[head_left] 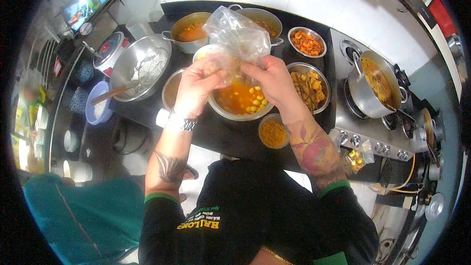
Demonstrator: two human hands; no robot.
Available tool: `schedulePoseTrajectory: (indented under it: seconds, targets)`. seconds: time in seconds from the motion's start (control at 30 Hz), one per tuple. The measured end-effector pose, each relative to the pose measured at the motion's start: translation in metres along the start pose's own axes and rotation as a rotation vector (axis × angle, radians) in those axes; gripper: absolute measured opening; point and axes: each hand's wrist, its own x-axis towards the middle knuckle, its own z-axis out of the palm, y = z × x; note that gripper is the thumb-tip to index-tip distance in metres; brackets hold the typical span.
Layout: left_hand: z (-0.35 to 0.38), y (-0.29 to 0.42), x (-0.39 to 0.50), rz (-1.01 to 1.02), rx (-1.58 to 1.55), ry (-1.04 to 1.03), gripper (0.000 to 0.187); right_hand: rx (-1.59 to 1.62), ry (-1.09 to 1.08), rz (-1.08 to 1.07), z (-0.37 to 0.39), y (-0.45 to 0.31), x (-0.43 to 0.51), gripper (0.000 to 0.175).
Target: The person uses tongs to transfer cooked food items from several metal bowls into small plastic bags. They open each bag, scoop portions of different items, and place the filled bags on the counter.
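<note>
Both hands pinch a clear plastic bag (237, 33) between thumbs and fingers. My left hand (200, 81) grips its left side and my right hand (270, 77) its right side. The hands are above a large bowl (235, 116) of orange broth in which small yellowish balls (257, 103) float. Partly hidden behind my left hand are a white bowl (200, 52) and a steel bowl (171, 88). A metal bowl of cooked yellow pieces (314, 88) with chopsticks in it stands right of my right hand. Nearer my body is a tub of yellow shreds (273, 132).
Two pots, one of them a pot of orange soup (191, 33), stand at the back beside a bowl of shrimp (306, 43). A large steel basin (141, 68) is at left. A tall pot (379, 88) sits on the gas stove (342, 110). A person in teal clothing (88, 217) is at lower left.
</note>
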Motion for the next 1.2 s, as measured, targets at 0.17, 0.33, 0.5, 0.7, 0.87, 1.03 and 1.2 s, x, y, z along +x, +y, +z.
schedulePoseTrajectory:
  seconds: [0.17,0.33,0.5,0.7,0.87,1.03,1.2]
  targets:
    - [0.001,-0.006,-0.021,-0.134,-0.038,0.290,0.044,-0.251,0.208,-0.235,0.003,0.015,-0.012,0.033]
    - [-0.006,-0.017,-0.037,-0.269,-0.996,-0.072,0.036,-0.592,0.220,-0.159,0.017,0.051,-0.049,0.049]
    - [-0.013,-0.036,-0.072,-0.290,-0.764,0.152,0.032,-0.869,0.058,-0.182,-0.027,0.072,-0.098,0.074]
    - [-0.041,-0.058,-0.095,-0.340,-0.763,0.233,0.034,-1.495,0.325,0.602,-0.142,0.105,-0.123,0.080]
    - [-0.064,-0.063,-0.096,-0.552,-0.872,0.186,0.043,-1.439,0.445,0.691,-0.166,0.114,-0.121,0.061]
    - [-0.083,-0.070,-0.097,-0.607,-0.927,0.209,0.044,-1.377,0.468,0.299,-0.159,0.050,-0.132,0.048]
    - [-0.088,-0.071,-0.090,-0.590,-0.822,0.314,0.044,-1.550,0.023,0.004,-0.110,0.020,-0.091,0.043]
